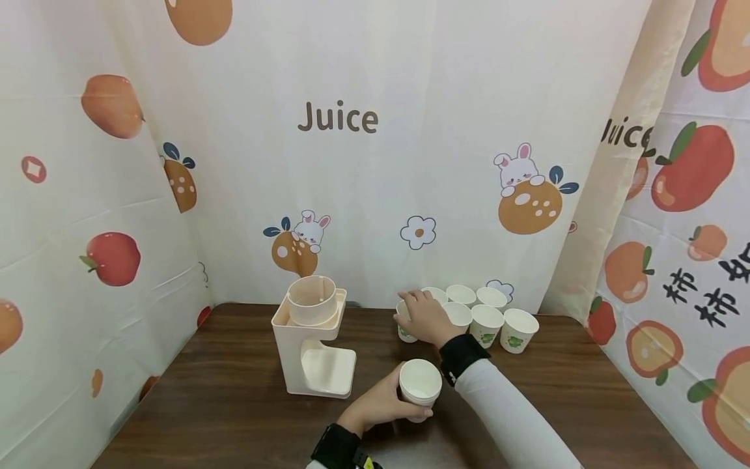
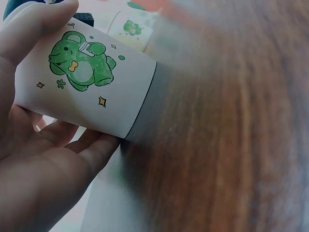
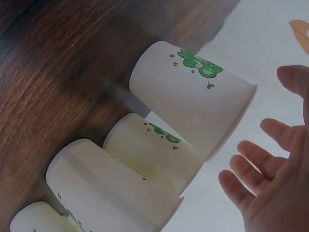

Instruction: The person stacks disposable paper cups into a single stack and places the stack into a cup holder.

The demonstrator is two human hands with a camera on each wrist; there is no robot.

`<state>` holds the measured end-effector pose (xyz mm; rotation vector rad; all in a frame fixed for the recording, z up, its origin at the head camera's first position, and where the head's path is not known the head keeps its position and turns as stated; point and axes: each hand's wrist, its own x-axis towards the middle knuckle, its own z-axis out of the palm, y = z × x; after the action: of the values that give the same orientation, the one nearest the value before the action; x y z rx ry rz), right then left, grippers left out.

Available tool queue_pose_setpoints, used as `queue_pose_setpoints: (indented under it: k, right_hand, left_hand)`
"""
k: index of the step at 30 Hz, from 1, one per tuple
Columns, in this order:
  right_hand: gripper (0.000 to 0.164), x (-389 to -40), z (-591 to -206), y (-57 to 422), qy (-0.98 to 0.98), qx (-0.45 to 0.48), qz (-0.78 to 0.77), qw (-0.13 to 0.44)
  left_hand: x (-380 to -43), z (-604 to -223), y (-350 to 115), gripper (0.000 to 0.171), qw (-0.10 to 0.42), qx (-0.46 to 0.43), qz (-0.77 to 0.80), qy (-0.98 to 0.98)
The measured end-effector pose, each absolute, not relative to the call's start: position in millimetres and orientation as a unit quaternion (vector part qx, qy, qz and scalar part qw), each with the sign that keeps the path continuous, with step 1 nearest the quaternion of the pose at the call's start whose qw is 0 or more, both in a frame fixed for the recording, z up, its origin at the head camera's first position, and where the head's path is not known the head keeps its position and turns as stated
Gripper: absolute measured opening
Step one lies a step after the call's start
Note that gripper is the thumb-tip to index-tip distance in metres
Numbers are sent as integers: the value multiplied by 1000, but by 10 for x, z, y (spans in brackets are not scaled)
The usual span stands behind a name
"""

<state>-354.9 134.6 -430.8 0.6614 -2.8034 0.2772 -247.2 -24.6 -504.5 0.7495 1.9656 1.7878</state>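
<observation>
My left hand (image 1: 383, 400) grips a white paper cup (image 1: 420, 378) at the front middle of the table, fingers and thumb wrapped round its side. In the left wrist view a green bear is printed on this paper cup (image 2: 82, 72), and its base is right at the tabletop. My right hand (image 1: 428, 316) reaches over the left end of a group of paper cups. There it overlaps the leftmost cup (image 1: 405, 329) in the head view. The right wrist view shows the right hand (image 3: 270, 164) with spread fingers, apart from the nearest cup (image 3: 193, 96).
Several more paper cups (image 1: 486, 326) stand upright in two rows at the back right of the brown wooden table (image 1: 234, 391). A cream-coloured juicer-like appliance (image 1: 310, 339) with a round top opening stands left of the hands. Printed curtains (image 1: 375, 176) close off the back and sides.
</observation>
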Motion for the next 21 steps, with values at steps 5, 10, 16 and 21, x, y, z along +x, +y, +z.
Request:
queue_pose_setpoints:
  k: [5,10,16,21]
  right_hand:
    - [57,-3609,-4301,1302,-972,196,76,104]
    - [53,-3657,-4354,1294,-975,190,60,95]
    - [50,-3640,-4361,1301,-977,187,54,92]
    - [47,-3620,-4351,1299,-975,190,68,88]
  left_hand:
    - [-2470,-5043,-233,76,186,265,636,700]
    - [-2461,-5041,-231,76,188,260,634,703]
    - [-2450,-5034,-232,77,187,261,637,701]
    - [-2446,-5021,-236,76,187,262,636,702]
